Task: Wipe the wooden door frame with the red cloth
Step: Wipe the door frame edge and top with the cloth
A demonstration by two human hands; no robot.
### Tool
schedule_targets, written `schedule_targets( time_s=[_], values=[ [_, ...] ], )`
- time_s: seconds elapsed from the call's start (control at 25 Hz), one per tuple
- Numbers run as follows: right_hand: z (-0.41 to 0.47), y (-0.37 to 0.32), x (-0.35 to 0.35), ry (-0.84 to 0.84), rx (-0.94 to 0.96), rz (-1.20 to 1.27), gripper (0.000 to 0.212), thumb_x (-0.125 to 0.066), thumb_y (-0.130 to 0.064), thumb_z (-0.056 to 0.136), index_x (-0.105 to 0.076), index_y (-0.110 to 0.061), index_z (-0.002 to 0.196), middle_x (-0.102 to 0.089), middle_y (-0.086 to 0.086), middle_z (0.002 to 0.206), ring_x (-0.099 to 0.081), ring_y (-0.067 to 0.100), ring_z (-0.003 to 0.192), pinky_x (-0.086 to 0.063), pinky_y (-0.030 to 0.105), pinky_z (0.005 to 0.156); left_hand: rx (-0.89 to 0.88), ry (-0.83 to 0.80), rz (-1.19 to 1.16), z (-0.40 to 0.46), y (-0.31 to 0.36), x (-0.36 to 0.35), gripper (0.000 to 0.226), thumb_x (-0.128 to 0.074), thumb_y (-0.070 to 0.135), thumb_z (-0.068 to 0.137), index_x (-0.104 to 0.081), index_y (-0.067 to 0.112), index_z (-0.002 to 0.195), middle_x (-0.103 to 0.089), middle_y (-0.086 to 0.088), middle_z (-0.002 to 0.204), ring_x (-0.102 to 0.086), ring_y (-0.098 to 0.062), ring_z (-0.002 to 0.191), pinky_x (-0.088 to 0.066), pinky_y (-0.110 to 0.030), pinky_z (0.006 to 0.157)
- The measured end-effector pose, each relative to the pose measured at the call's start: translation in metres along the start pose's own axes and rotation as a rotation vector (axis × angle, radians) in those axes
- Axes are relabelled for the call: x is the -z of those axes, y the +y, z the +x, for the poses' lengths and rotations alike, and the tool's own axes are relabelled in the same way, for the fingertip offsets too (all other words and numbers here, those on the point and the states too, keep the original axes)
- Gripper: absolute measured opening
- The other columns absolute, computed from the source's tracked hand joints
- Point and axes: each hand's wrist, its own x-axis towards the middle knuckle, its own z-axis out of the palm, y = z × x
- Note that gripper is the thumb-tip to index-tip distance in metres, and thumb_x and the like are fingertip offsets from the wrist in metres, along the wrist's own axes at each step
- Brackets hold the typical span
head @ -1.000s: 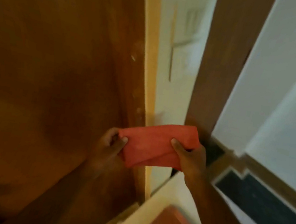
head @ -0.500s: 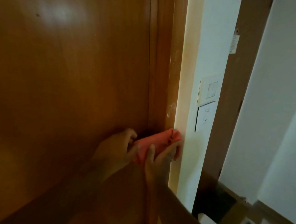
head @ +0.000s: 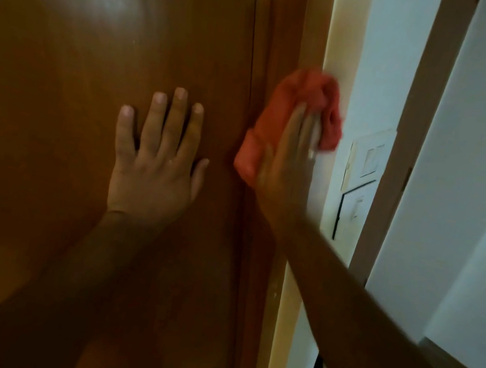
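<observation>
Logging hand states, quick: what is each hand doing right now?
Left hand: open, flat on the wooden door, holding nothing.
Right hand: pressing the red cloth against the door frame.

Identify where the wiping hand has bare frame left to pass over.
Free: the wooden door frame above the red cloth, and the strip below the right hand. Crowded: beside the left hand flat on the door, and near the wall switches.
</observation>
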Motion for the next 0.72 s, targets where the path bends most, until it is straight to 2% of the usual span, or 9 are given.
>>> schedule_targets(
  time_s=[0.12,0.2,0.28,0.32,0.4,0.44,0.52,0.64,0.72],
  values=[
    [-0.179,0.045,0.016,-0.308,0.046,-0.147,0.043,-0.034,-0.030,0.102,-0.035,-0.002,0.135,-0.057,0.028,0.125,-0.068,0.041,0.099,-0.060,0.044,0.070,0.012,0.019,0.045,-0.002,0.000,-0.004,0.072,-0.026,0.051,0.103,-0.008,0.015,0.162,-0.006,-0.016,0.171,0.002,-0.032,0.155,0.020,-0.052,0.120],
    [-0.292,0.073,0.040,-0.589,-0.122,-0.098,0.050,-0.024,-0.050,0.103,-0.045,-0.010,0.126,-0.072,0.008,0.102,-0.072,0.029,0.085,-0.060,0.031,0.065,0.010,0.001,0.044,-0.002,0.000,-0.005,0.074,-0.026,0.052,0.102,-0.006,0.015,0.163,-0.003,-0.015,0.171,0.000,-0.035,0.156,0.015,-0.056,0.120],
    [-0.367,0.084,0.047,-0.861,-0.289,0.045,0.064,-0.032,-0.070,0.093,-0.045,-0.020,0.131,-0.067,-0.019,0.095,-0.067,0.021,0.091,-0.053,0.011,0.066,0.012,-0.012,0.029,0.000,0.001,-0.006,0.075,-0.027,0.053,0.102,-0.003,0.015,0.163,-0.002,-0.016,0.170,-0.003,-0.037,0.156,0.004,-0.064,0.119],
    [-0.387,0.090,0.053,-0.962,-0.266,0.030,0.062,-0.043,-0.068,0.091,-0.045,-0.022,0.132,-0.066,-0.024,0.097,-0.067,0.021,0.095,-0.052,0.009,0.068,0.014,-0.014,0.009,0.001,0.002,-0.007,0.076,-0.027,0.053,0.101,-0.002,0.016,0.163,-0.002,-0.016,0.170,-0.004,-0.038,0.156,-0.002,-0.069,0.119],
    [-0.396,0.101,0.061,-0.993,-0.020,-0.296,0.069,-0.074,-0.046,0.080,-0.043,-0.012,0.132,-0.073,-0.005,0.108,-0.072,0.025,0.092,-0.057,0.019,0.071,0.029,-0.010,-0.027,0.000,0.002,-0.011,0.077,-0.027,0.053,0.101,0.000,0.017,0.163,-0.003,-0.016,0.170,-0.005,-0.040,0.156,-0.015,-0.075,0.116],
    [-0.402,0.103,0.057,-1.025,-0.067,-0.276,0.076,-0.079,-0.040,0.075,-0.042,-0.006,0.132,-0.073,0.010,0.111,-0.074,0.028,0.088,-0.058,0.026,0.070,0.036,-0.005,-0.032,-0.002,0.001,-0.012,0.077,-0.028,0.053,0.101,0.001,0.018,0.163,-0.003,-0.015,0.171,-0.006,-0.040,0.156,-0.019,-0.075,0.114],
    [-0.392,0.097,0.057,-1.049,-0.128,-0.192,0.068,-0.061,-0.045,0.088,-0.037,0.000,0.134,-0.068,0.025,0.116,-0.073,0.033,0.089,-0.059,0.033,0.068,0.041,0.006,-0.018,-0.002,0.000,-0.015,0.077,-0.028,0.054,0.100,0.002,0.019,0.163,-0.004,-0.015,0.171,-0.007,-0.041,0.156,-0.022,-0.073,0.113],
    [-0.326,0.068,0.035,-0.713,-0.240,-0.013,0.064,-0.050,-0.042,0.093,-0.031,0.000,0.137,-0.059,0.033,0.125,-0.066,0.044,0.103,-0.057,0.045,0.081,0.044,0.034,0.021,0.000,0.000,-0.016,0.078,-0.029,0.053,0.100,0.000,0.018,0.163,-0.006,-0.016,0.170,-0.009,-0.042,0.155,-0.022,-0.074,0.113],
    [-0.243,0.047,0.018,-0.550,-0.221,0.107,0.060,-0.048,-0.038,0.093,-0.031,-0.004,0.139,-0.049,0.032,0.135,-0.053,0.048,0.118,-0.046,0.053,0.096,0.034,0.043,0.071,0.000,0.000,-0.013,0.078,-0.029,0.053,0.101,-0.002,0.016,0.163,-0.005,-0.016,0.170,-0.007,-0.040,0.156,-0.011,-0.070,0.119]
  ],
)
